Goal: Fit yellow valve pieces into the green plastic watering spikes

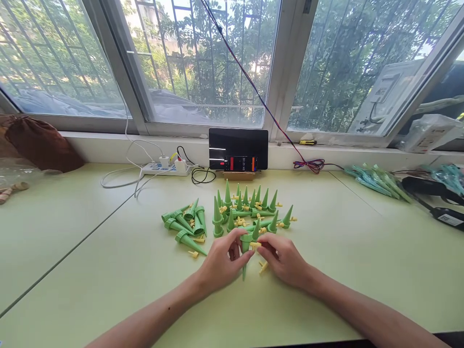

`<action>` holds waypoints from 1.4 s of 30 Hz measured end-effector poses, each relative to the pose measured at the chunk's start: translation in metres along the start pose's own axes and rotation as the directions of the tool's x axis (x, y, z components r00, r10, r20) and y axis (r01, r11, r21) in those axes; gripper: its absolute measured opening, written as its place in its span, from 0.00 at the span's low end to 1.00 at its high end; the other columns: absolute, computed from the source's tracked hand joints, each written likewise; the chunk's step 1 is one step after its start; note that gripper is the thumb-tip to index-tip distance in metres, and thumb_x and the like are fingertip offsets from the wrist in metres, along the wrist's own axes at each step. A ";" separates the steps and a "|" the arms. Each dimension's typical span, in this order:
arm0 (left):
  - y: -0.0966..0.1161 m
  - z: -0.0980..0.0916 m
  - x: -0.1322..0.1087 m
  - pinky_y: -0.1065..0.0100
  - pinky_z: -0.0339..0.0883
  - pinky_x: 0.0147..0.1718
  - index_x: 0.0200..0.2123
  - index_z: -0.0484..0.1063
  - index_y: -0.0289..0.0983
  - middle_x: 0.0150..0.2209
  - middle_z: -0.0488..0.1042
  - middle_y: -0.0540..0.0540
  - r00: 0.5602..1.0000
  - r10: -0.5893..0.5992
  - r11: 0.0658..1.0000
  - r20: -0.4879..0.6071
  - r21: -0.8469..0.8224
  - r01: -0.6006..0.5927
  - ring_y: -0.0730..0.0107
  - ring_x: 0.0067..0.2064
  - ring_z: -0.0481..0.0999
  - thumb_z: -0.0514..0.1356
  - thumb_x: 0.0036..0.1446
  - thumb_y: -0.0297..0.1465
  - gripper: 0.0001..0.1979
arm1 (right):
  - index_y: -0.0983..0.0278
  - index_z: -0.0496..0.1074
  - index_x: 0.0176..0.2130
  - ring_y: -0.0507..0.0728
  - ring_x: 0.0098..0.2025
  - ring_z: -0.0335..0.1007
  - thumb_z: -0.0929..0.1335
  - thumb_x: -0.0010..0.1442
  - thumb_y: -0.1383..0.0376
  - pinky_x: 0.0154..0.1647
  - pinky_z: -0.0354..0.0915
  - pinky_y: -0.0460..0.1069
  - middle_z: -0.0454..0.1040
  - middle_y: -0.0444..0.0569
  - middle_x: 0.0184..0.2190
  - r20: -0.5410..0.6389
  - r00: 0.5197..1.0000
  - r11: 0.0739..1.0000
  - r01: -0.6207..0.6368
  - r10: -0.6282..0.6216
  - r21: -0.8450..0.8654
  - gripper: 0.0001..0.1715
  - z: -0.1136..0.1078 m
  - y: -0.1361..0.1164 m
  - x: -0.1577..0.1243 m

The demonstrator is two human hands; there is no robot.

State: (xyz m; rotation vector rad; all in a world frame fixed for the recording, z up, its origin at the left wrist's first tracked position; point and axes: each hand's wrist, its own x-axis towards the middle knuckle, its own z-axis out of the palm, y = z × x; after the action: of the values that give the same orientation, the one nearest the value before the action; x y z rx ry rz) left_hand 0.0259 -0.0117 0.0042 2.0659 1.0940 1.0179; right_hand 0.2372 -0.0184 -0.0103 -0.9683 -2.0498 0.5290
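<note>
My left hand [223,255] is closed around a green plastic watering spike [246,244], held tip down with its wide collar upward. At the spike's side, my right hand [284,257] pinches a small yellow valve [255,244]; whether it is seated in the spike I cannot tell. Below my right fingertips another yellow valve [263,267] lies loose on the table. Just beyond my hands is a group of green spikes with yellow valves [286,217], several upright and some lying down. Left of them lies a pile of loose spikes [181,223], with a yellow valve [193,254] in front.
A black tablet [239,140] leans at the back, with a phone [246,164] showing a timer before it. Left of it sits a power strip [166,167] with cables. Bundled red-blue wire [313,166], bagged green pieces [377,181] and a black strapped item [447,217] lie right.
</note>
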 end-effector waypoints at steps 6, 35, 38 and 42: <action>0.002 -0.002 0.001 0.74 0.63 0.24 0.48 0.69 0.38 0.23 0.66 0.58 1.000 -0.017 1.000 -0.001 -0.024 0.017 0.75 0.23 0.66 0.63 0.59 0.34 0.14 | 0.62 0.70 0.41 0.54 0.28 0.65 0.64 0.72 0.63 0.30 0.62 0.48 0.71 0.46 0.29 -0.044 0.998 0.999 0.039 -0.038 0.016 0.07 0.000 -0.001 0.000; -0.013 0.008 -0.006 0.75 0.65 0.26 0.50 0.71 0.39 0.26 0.68 0.56 0.996 0.089 0.996 -0.023 0.025 -0.088 0.76 0.25 0.67 0.65 0.60 0.31 0.14 | 0.60 0.60 0.30 0.54 0.25 0.58 0.57 0.74 0.65 0.28 0.54 0.48 0.64 0.42 0.24 0.047 0.998 0.994 0.049 -0.045 -0.093 0.19 0.003 0.003 -0.003; -0.011 0.006 -0.005 0.75 0.64 0.25 0.49 0.71 0.39 0.25 0.68 0.57 0.997 0.072 0.997 -0.015 0.011 -0.072 0.76 0.24 0.66 0.64 0.61 0.32 0.13 | 0.61 0.62 0.31 0.53 0.25 0.60 0.58 0.74 0.64 0.28 0.55 0.47 0.66 0.43 0.24 0.028 0.999 0.997 0.034 -0.032 -0.068 0.18 0.003 0.003 -0.002; -0.005 0.003 -0.002 0.75 0.63 0.24 0.47 0.71 0.38 0.23 0.67 0.57 0.999 0.038 0.999 -0.009 -0.002 -0.038 0.77 0.23 0.65 0.64 0.60 0.32 0.12 | 0.61 0.67 0.34 0.54 0.28 0.64 0.60 0.74 0.64 0.30 0.59 0.47 0.69 0.44 0.27 -0.002 1.000 0.999 0.024 -0.024 -0.023 0.15 0.003 0.002 0.000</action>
State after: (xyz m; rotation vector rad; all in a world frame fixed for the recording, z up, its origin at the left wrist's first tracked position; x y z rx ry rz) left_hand 0.0253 -0.0116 -0.0023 2.0899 1.0612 1.0470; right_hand 0.2353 -0.0174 -0.0135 -0.9557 -2.0672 0.4922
